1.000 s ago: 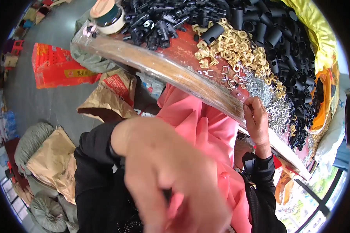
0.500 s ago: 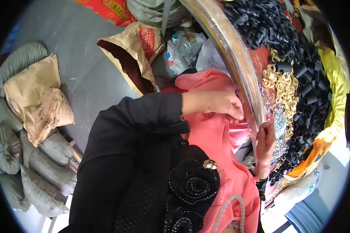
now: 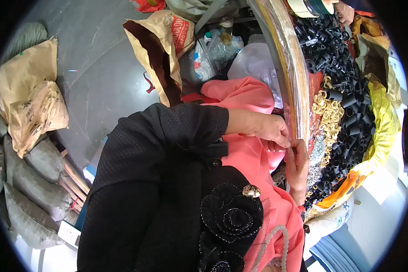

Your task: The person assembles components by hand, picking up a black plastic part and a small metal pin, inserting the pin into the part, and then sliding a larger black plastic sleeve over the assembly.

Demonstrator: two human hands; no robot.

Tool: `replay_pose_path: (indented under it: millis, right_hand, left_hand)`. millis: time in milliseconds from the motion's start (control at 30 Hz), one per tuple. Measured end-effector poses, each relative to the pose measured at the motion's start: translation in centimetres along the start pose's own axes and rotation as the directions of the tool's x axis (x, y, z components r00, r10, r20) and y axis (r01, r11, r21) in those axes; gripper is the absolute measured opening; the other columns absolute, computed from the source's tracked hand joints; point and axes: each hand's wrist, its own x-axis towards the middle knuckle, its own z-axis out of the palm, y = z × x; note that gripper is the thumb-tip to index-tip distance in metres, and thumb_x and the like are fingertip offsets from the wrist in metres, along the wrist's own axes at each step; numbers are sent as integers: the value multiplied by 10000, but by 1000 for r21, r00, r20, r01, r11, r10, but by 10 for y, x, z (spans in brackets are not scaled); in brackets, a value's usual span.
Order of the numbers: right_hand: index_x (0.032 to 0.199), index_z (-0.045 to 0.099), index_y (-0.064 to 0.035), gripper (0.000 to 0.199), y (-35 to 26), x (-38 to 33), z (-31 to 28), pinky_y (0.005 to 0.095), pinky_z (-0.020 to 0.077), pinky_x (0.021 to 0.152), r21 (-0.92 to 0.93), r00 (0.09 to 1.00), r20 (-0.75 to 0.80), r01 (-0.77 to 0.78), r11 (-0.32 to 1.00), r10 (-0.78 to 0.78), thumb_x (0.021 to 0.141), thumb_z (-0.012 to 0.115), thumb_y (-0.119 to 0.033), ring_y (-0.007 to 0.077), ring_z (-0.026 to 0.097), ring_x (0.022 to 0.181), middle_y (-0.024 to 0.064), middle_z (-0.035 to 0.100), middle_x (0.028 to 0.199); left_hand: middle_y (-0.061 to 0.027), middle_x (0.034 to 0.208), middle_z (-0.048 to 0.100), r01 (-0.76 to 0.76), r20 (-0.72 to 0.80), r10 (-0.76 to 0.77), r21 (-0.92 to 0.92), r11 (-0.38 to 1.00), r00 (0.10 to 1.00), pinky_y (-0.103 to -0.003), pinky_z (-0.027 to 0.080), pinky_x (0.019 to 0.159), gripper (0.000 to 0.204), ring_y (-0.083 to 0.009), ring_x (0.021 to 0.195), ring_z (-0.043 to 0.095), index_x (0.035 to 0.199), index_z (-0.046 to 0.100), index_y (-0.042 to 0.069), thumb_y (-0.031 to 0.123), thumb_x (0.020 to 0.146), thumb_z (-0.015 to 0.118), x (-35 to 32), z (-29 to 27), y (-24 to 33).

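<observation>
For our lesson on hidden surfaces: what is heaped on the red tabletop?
Black tubes, gold-coloured pieces, silver pieces and small black parts; some red tabletop shows, but whatever lies beneath the heaps is hidden.

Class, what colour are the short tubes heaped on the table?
Black; the tubes show best in the head view.

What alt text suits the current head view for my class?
A person's left hand and right hand meet close beside a wood-edged table piled with black parts and gold-coloured parts; anything held is too small to tell.
</observation>
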Motion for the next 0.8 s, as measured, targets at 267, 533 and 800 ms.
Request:
replay_pose_path:
  millis: [267, 533, 800]
  right_hand:
    - [812, 453, 19, 37, -1, -16, 4, 281, 378, 562, 13, 999, -27, 29, 1000, -28, 811, 453, -18, 223, 456, 614, 115, 447, 709]
    - [825, 462, 6, 26, 5, -46, 5, 218, 351, 518, 19, 987, -102, 124, 992, -122, 816, 459, -19, 113, 413, 579, 46, 439, 685]
    - [868, 480, 11, 119, 15, -80, 3, 233, 387, 543, 109, 960, -151, 254, 961, -237, 775, 533, -41, 114, 472, 600, 48, 478, 693]
  left_hand:
    - [-29, 697, 558, 14, -15, -13, 102, 995, 1000, -221, 452, 556, 184, -103, 614, 538, 791, 585, 26, 209, 791, 566, -4, 17, -6]
    - [-24, 675, 557, 44, -29, -40, 137, 990, 999, -217, 436, 554, 184, -95, 598, 528, 790, 582, 25, 205, 800, 545, -9, 44, -10]
    - [-42, 683, 574, 148, -5, -149, 135, 980, 989, -229, 452, 561, 173, -110, 621, 554, 767, 584, 23, 194, 778, 556, -20, 62, -17]
